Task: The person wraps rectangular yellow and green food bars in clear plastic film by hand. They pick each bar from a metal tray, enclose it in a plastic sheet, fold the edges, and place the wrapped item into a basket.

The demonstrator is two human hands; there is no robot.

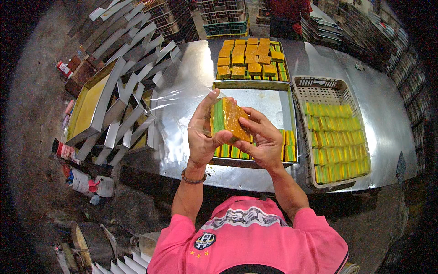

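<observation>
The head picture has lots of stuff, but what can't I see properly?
In the head view:
Held cake: underside faces away from the camera.
Near cake row: partly hidden behind the right hand.
Clear film: edges lost against the shiny table.
Other person: cut off by the top edge.

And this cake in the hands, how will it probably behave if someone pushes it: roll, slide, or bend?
The cake is blocky with flat faces, so it probably won't roll. Its edges look straight, so it may hold its shape under a light push. The clear film looks shiny, so wrapped parts might be slippery.
</observation>
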